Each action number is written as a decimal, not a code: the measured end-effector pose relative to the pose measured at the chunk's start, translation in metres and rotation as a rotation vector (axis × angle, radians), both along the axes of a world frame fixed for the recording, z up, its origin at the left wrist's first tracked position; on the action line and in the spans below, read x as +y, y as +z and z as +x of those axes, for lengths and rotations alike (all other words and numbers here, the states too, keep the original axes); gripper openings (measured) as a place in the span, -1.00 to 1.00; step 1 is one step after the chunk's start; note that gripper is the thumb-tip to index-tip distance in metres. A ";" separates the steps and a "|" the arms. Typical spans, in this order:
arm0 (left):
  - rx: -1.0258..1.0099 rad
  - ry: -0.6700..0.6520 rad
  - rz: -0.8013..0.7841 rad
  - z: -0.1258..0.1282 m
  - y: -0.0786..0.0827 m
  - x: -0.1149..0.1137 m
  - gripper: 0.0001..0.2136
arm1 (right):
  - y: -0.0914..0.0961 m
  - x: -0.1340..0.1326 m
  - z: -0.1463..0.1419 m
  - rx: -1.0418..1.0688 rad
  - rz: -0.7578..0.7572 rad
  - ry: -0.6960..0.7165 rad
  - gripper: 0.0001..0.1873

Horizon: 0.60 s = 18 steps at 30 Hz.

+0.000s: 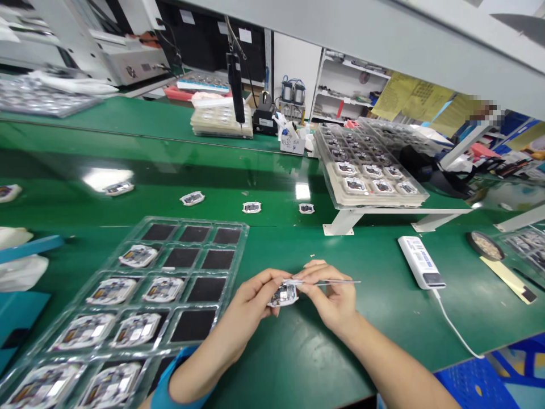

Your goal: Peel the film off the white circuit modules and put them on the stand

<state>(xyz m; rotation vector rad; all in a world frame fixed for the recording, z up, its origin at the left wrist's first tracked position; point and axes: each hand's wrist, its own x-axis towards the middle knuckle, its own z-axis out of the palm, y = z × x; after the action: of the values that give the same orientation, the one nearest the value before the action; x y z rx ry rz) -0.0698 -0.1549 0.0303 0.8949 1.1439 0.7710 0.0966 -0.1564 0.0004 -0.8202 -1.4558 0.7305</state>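
Hands meet low in the middle of the frame, just above the green bench (298, 352). The left hand (251, 295) comes in from the lower left with a blue sleeve (170, 389) on its forearm. Its fingers (272, 279) pinch a small white module (283, 295) by its left side and hold it off the bench, board side up. The right hand (334, 298) comes in from the lower right, its fingers pressed together around thin tweezers (336, 281). The tweezers' long axis runs nearly level across the frame. Their tail sticks out to the right past the knuckles, and their tips point left to the module's upper right corner; whether they touch it cannot be told. The module thus lies directly left of the right hand, between both hands, with the left hand the one gripping it.

Left of the hands lies a clear blister tray (238, 227). Its left compartments hold similar modules, and its right-hand column shows dark squares. To the right, a white oblong device (421, 262) lies on the bench, with a white cable (455, 332) running toward the lower right. Further back, loose modules (251, 208) lie well apart in a row on a glossy green strip. Beyond them, at upper right, a white stand (353, 218) carries tilted trays (370, 182) of more modules. A dark tool (235, 85) hangs at upper centre.
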 end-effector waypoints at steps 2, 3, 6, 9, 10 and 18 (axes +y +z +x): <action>0.023 -0.011 0.014 0.000 0.000 0.000 -0.73 | 0.000 0.000 -0.001 0.022 -0.041 0.003 -0.92; 0.040 -0.017 0.023 0.000 -0.001 0.000 -0.73 | 0.000 -0.001 -0.001 0.031 -0.058 0.007 -0.92; 0.083 -0.040 0.060 0.000 -0.003 0.002 -0.72 | 0.002 -0.001 -0.001 0.057 -0.115 0.017 -0.91; 0.098 -0.056 0.089 0.000 -0.006 0.003 -0.72 | 0.004 -0.002 0.000 0.041 -0.167 0.035 -0.95; 0.098 -0.058 0.095 0.000 -0.007 0.004 -0.72 | 0.005 -0.002 0.001 0.021 -0.175 0.043 -0.95; 0.090 -0.037 0.104 0.000 -0.004 0.005 -0.73 | 0.005 0.002 0.004 0.132 -0.324 0.166 -0.88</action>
<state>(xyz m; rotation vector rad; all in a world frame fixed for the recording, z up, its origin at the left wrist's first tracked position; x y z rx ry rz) -0.0695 -0.1499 0.0261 1.0435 1.1713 0.7719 0.1006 -0.1541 0.0058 -0.8830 -1.3148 1.1466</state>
